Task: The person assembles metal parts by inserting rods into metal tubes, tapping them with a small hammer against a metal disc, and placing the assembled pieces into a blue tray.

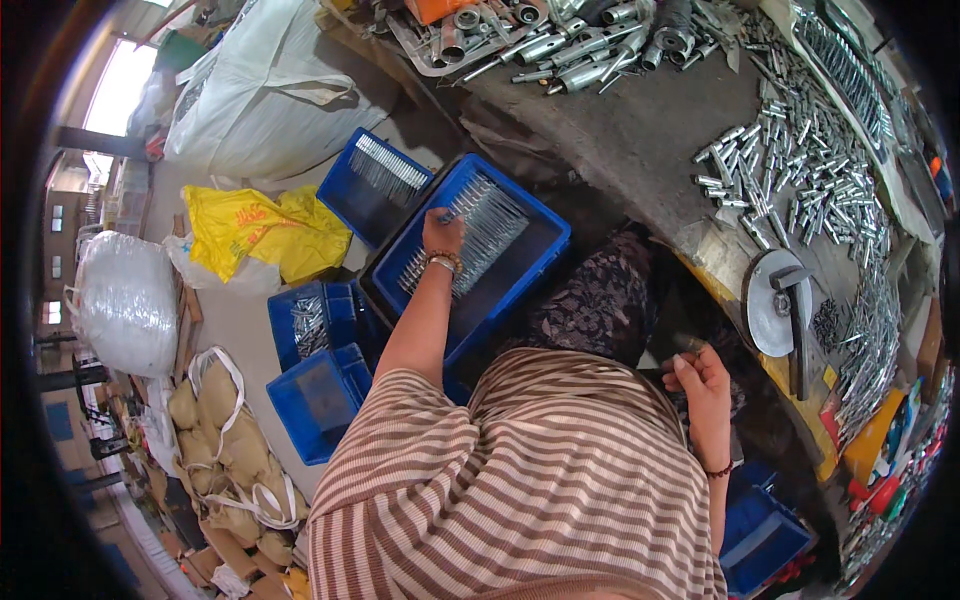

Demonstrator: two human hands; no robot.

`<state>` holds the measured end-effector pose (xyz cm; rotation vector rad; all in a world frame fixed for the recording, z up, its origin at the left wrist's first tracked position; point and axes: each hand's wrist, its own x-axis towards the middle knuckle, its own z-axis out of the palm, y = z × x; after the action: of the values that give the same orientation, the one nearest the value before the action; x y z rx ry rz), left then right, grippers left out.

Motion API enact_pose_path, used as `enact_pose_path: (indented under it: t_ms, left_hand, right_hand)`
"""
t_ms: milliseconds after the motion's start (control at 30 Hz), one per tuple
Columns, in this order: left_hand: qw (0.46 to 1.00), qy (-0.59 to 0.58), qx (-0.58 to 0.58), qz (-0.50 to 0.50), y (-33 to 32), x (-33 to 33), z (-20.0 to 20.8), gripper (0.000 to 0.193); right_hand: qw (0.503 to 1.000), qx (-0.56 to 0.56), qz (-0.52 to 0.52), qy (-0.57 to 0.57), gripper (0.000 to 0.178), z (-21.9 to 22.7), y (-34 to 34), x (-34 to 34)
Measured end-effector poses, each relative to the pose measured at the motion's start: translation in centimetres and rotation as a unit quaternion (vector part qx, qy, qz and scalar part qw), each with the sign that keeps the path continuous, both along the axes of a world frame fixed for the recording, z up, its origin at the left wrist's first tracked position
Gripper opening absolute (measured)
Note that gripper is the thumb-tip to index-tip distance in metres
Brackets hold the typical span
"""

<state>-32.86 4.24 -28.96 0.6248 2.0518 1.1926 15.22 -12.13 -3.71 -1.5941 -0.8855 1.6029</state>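
Dozens of metal rods (492,230) line the blue bin (520,277), left hand (443,234) curled over them, grasp unclear! Right of the bin, the right hand (704,380) is half-curled, contents unclear.

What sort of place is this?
Probably a metal-parts workshop or small factory: loose metal parts heaped on a workbench, blue bins holding rods and small parts.

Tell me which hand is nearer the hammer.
Right. The right hand is left of the hammer, beside the workbench; the left hand is farther left, at the metal pieces in a blue bin.
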Motion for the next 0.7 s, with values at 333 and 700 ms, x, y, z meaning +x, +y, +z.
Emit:
enact_pose_path:
  t_ms: [333, 700]
  left_hand:
    - [0.974, 0.159, 0.151, -0.057, 2.3, 6.3, 10.2, 0.025]
    - [0.697, 0.25, 0.393, -0.546, 4.0, 31.6, 30.6, 0.019]
  right_hand:
    - [1.0, 0.011, -0.011, -0.016, 0.011, -0.7, -0.1, 0.6]
    - [0.997, 0.08, -0.002, -0.013, 0.017, 0.2, -0.8, 0.6]
